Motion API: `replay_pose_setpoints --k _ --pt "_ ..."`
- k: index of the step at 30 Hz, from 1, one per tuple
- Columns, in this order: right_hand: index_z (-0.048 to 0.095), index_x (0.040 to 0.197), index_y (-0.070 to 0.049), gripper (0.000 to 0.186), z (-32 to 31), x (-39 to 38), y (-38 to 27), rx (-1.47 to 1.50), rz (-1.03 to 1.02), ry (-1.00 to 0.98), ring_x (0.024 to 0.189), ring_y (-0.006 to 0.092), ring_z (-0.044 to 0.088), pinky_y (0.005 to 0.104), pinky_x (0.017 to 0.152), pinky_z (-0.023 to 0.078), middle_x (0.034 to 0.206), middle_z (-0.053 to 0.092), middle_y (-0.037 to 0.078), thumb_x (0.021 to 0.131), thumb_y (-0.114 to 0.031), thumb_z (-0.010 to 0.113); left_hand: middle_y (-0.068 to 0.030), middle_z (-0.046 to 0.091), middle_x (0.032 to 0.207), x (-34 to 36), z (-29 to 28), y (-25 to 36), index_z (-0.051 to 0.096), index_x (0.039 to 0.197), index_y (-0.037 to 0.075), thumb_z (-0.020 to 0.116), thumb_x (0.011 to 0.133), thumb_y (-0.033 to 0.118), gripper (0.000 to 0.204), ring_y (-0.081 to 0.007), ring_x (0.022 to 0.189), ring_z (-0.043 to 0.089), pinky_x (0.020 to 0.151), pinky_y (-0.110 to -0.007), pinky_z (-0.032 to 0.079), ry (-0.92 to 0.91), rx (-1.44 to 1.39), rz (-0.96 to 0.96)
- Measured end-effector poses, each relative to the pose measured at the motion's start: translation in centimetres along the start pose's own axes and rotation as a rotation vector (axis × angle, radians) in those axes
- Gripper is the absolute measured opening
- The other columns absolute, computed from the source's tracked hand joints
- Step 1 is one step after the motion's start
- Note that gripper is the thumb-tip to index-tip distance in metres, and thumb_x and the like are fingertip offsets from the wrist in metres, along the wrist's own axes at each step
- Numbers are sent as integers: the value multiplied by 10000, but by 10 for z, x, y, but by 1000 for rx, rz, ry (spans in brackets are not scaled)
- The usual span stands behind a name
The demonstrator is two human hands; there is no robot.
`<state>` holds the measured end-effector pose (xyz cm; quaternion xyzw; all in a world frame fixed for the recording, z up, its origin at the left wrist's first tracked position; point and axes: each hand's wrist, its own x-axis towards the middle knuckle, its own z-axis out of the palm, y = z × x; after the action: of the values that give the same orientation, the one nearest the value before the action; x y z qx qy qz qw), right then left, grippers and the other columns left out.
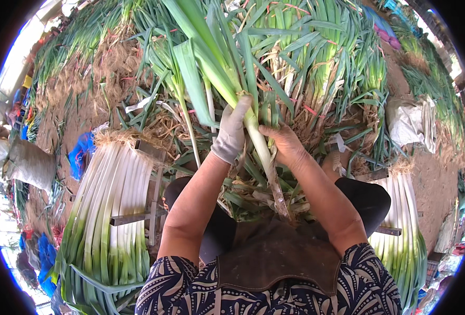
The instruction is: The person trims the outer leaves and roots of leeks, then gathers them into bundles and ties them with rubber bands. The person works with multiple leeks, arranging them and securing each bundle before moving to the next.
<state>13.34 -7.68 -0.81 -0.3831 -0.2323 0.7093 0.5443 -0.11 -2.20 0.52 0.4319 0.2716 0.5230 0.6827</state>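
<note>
My left hand point(232, 128), in a pale work glove, grips a large leek point(256, 137) around its light green middle, with the broad leaves fanning upward. My bare right hand point(285, 144) is closed at the white shank just below and to the right, thumb against the stalk. The leek's lower end, wrapped in dry brownish skin, points down toward my brown apron point(277, 262). Loose trimmed leaves and dry peelings point(245, 199) lie beneath my hands.
Neatly stacked white-shanked leeks rest on metal racks to my left point(106, 205) and right point(395, 210). Untrimmed leeks point(327, 58) heap ahead on the dirt floor point(54, 121). A blue plastic bag point(80, 155) and white sacks point(411, 121) lie at the sides.
</note>
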Motion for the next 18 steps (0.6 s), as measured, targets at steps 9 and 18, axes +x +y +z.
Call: replay_pose_setpoints --k 9,18 --pt "554 1180 -14 438 1 20 -16 -207 -15 -65 942 190 610 343 854 493 1053 634 82 779 -51 727 -94 634 1023 11 0 -11 562 1148 -1 558 895 118 279 -221 923 627 857 -353 515 -60 -449 -168" --pt "606 1000 -57 271 -5 7 6 -423 -283 92 802 141 612 292 768 487 875 642 17 763 -17 733 -57 648 884 29 -15 -22 608 1010 18 657 857 134 197 -167 764 625 633 -271 477 282 -206 -167"
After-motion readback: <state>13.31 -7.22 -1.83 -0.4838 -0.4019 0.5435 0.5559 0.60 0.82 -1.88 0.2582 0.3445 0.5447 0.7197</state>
